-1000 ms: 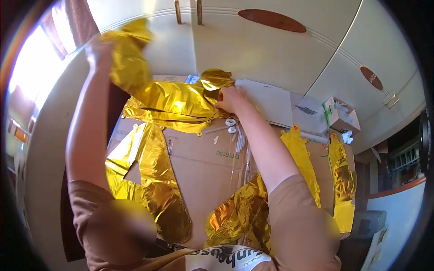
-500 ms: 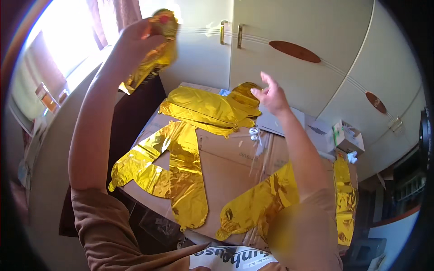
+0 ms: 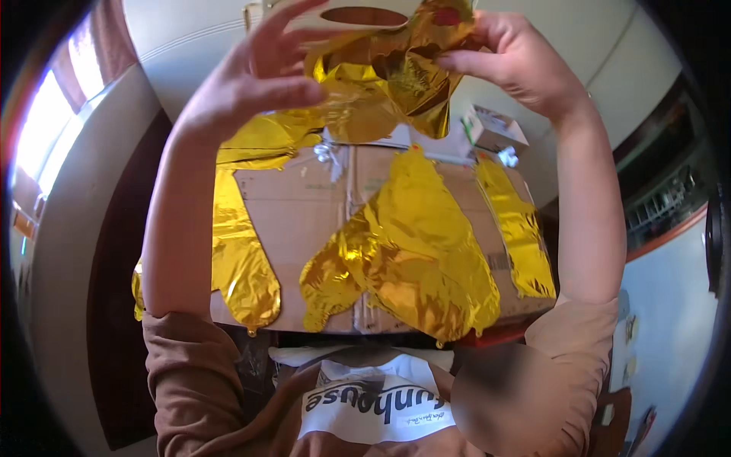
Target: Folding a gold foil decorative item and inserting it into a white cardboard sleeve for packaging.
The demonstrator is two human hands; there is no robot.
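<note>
Above cardboard, the raised right grip pinches gold foil, the left grip splayed.

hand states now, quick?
Left hand: open, at the gold foil piece; contact can't be told.
Right hand: closed, pinching the gold foil piece near its right edge.

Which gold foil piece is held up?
The crumpled foil piece pinched in the right hand, in the air; the other foil pieces lie on the cardboard.

We see a brown top, wrinkled sleeves ending around the elbows, left and right; white chest panel, dark lettering, near edge.
</note>
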